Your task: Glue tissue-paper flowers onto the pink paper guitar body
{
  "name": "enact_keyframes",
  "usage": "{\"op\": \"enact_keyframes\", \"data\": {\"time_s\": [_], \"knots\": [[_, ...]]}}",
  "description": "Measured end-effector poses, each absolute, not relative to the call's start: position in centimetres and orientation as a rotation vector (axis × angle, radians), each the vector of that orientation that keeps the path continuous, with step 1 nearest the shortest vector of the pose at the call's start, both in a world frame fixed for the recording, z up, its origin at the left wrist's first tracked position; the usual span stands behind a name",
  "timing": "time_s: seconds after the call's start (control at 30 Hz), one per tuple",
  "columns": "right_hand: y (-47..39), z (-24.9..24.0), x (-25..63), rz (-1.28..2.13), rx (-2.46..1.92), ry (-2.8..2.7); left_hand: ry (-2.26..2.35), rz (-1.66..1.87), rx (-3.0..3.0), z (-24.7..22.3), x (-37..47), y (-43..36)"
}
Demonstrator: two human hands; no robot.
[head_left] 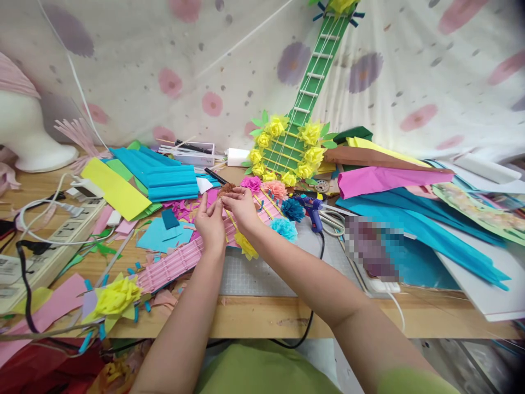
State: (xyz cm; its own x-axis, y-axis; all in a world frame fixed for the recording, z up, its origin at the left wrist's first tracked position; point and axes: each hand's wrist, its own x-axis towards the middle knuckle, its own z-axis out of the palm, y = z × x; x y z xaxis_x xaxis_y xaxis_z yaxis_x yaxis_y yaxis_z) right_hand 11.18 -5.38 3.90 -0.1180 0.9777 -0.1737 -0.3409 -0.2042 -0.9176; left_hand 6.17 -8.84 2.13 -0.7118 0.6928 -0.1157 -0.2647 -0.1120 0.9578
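Pink paper guitar (174,266) lying under my two hands, its neck pointing near-left.
My left hand (211,223) and right hand (241,208) nearly meet, each with its fingertips drawn together, just beside a brown paper flower (227,189); what they pinch is too small to tell. The guitar's long axis slants from a yellow flower (117,298), left of my left hand and nearer me, up to the flowered body by my right hand. Below my hands show the wooden table (287,323) and grey cutting mat (254,279); right of them, a blue glue gun (314,213). Beyond, an open tray (211,157) holds pens and thin sticks, and a green guitar (302,101) stands before a flowered curtain (143,49).
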Motion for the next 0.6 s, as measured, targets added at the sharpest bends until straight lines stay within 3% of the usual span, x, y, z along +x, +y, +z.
{"op": "enact_keyframes", "data": {"time_s": [0.37,0.6], "knots": [[-2.6,4.8,15.4,1.458,-1.191,-1.231,1.628,1.789,0.803,3.2,2.4,-7.3],[0.1,3.2,17.7,1.364,-1.344,-1.526,1.877,1.07,1.989,3.7,-0.8,-4.1]]}}
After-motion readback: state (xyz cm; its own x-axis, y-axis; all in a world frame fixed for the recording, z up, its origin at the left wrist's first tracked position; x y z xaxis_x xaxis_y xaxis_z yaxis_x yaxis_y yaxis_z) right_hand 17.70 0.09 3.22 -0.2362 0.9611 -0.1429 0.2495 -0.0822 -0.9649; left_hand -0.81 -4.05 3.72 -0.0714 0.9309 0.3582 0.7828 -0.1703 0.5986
